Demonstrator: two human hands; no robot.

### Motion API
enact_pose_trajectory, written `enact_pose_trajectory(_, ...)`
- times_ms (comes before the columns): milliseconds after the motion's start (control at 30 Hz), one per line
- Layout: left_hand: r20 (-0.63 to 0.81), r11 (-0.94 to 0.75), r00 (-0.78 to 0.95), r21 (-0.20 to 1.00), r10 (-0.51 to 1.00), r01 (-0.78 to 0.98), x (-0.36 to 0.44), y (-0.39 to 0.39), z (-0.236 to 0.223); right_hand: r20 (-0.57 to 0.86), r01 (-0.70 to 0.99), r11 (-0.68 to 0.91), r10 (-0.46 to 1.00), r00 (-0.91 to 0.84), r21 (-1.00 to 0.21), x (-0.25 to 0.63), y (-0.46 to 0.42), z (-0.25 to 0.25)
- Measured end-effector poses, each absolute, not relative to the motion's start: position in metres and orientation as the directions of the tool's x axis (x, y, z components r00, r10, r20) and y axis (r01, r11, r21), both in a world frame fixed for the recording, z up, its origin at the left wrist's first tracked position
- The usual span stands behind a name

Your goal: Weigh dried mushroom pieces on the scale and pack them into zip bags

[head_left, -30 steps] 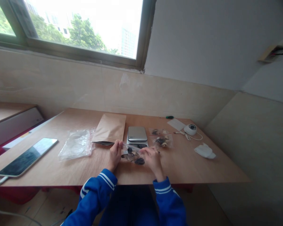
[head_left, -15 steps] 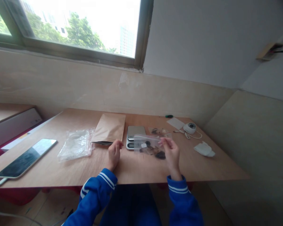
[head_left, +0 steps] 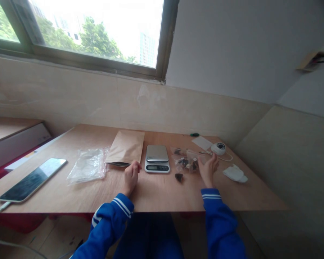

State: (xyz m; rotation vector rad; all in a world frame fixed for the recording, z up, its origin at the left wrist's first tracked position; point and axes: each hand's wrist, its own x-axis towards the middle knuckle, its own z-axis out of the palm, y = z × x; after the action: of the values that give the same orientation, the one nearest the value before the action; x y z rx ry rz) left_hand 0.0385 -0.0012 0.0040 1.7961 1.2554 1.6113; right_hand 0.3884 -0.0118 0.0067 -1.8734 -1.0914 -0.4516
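Observation:
My right hand (head_left: pixel 208 168) is at the right edge of small clear bags (head_left: pixel 187 163) that hold dark and pale pieces; its fingers are stretched out and hold nothing. The bags lie just right of a small digital scale (head_left: pixel 157 158). One loose dark piece (head_left: pixel 179 177) lies on the table in front of the scale and bags. My left hand (head_left: pixel 131 176) rests on the wooden table (head_left: pixel 70 196) with curled fingers. It is at the open end of a flat brown paper bag (head_left: pixel 125 146), and nothing shows in it.
A pile of empty clear plastic bags (head_left: pixel 88 164) lies left of the paper bag. A phone on a cable (head_left: pixel 34 178) is at the far left. At the right are a round white device (head_left: pixel 218 148), a white cloth (head_left: pixel 234 173), a paper slip (head_left: pixel 202 142) and a green pen (head_left: pixel 194 134).
Both hands held a clear bag of pieces before the scale. My right hand carried it right and set it on the other bags. A dark piece now lies on the table.

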Motion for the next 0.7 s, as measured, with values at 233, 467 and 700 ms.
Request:
enact_pose_trajectory(233, 0.566, -0.506, -0.068, 0.779, 0.821, 0.370, 0.037, 0.003, -0.001, 0.444, 0.824, -0.253, 0.743, 0.501, -0.507, 0.361, -0.003, -0.027)
enact_pose_trajectory(467, 0.561, -0.500, -0.077, 0.785, 0.824, 0.366, 0.038, 0.001, 0.003, 0.541, 0.841, -0.222, 0.679, 0.496, -0.493, 0.349, -0.005, -0.006)
enact_pose_trajectory(700, 0.573, -0.515, -0.059, 0.773, 0.817, 0.370, 0.038, 0.002, 0.000, 0.562, 0.890, 0.066, 0.795, 0.227, -0.452, 0.291, -0.054, -0.033)
